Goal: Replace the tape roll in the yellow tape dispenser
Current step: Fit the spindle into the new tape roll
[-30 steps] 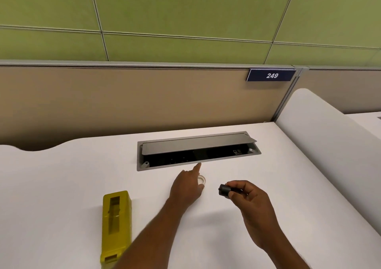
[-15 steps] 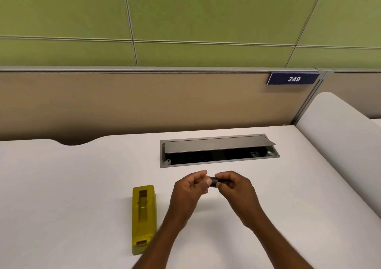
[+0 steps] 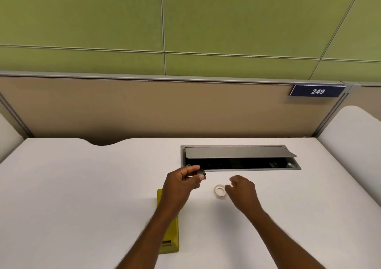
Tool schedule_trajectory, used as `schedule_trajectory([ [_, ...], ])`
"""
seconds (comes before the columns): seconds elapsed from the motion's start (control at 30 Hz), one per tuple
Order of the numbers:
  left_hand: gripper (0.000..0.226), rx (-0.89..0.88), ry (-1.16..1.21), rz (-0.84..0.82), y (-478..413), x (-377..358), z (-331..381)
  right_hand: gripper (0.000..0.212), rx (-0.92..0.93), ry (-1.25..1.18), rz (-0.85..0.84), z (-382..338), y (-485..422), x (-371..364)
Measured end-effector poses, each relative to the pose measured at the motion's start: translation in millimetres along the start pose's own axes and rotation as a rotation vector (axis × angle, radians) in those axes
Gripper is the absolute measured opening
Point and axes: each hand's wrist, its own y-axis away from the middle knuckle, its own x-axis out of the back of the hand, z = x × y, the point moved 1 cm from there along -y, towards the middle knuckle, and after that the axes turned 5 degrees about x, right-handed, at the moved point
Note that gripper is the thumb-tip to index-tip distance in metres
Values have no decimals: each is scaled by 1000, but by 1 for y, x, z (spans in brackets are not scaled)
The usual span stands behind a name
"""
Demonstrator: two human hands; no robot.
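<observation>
Head view: one small black spool core is pinched between thumb and fingers of the left hand above the white desk. One tape roll is seen flat on the desk, just beside the loosely curled, empty right hand. One yellow tape dispenser is partly hidden under the left forearm.

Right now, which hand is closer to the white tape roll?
Right. The right hand hovers just beside the tape roll; the left hand is farther away, holding a small black spool.
</observation>
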Motion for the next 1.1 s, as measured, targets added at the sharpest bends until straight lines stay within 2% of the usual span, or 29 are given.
schedule_trajectory([
  [0.2, 25, 15, 43, 30, -2, 14, -4, 52, 87, 395, -159, 1, -9, -41],
  [0.27, 26, 19, 46, 23, -2, 16, -6, 49, 115, 486, -172, 2, -11, -49],
  [0.4, 25, 29, 77, 16, -3, 20, -7, 39, 108, 494, -155, 3, -11, -57],
  [0.43, 25, 29, 80, 14, -3, 21, -7, 39, 87, 440, -143, 1, -11, -56],
  [0.5, 25, 23, 75, 14, -3, 22, -6, 45, -22, 155, -81, -8, -11, -47],
  [0.6, 28, 8, 68, 37, -3, 24, -5, 52, -152, -521, -76, -30, -5, -30],
  [0.67, 28, -1, 59, 64, -4, 25, -4, 51, -114, -950, -145, -46, 1, -19],
  [0.7, 28, -2, 47, 79, -4, 25, -3, 49, -85, -1072, -179, -53, 4, -13],
  [0.77, 27, -8, 29, 92, -4, 25, -1, 44, -10, -1145, -240, -69, 10, -4],
  [0.9, 28, -44, -26, 69, -4, 23, 6, 44, 76, -1035, -302, -90, 17, 6],
  [1.1, 20, -78, -47, 93, 1, 26, 13, 44, 85, -982, -355, -101, 19, 10],
])
